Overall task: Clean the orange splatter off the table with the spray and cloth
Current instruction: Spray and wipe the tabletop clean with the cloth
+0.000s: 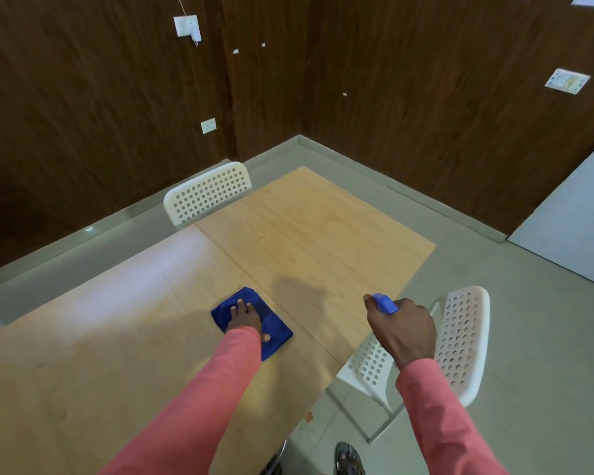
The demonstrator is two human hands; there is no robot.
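Cloth [251, 320] on table [117, 320], white chairs [460, 341] alongside

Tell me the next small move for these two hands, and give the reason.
Probably squeeze the trigger. The right hand grips the blue spray bottle, its nozzle pointing out over the table, where a faint orange tinge shows on the far panel. The left hand rests flat on the folded blue cloth, ready to wipe once the surface is wet.
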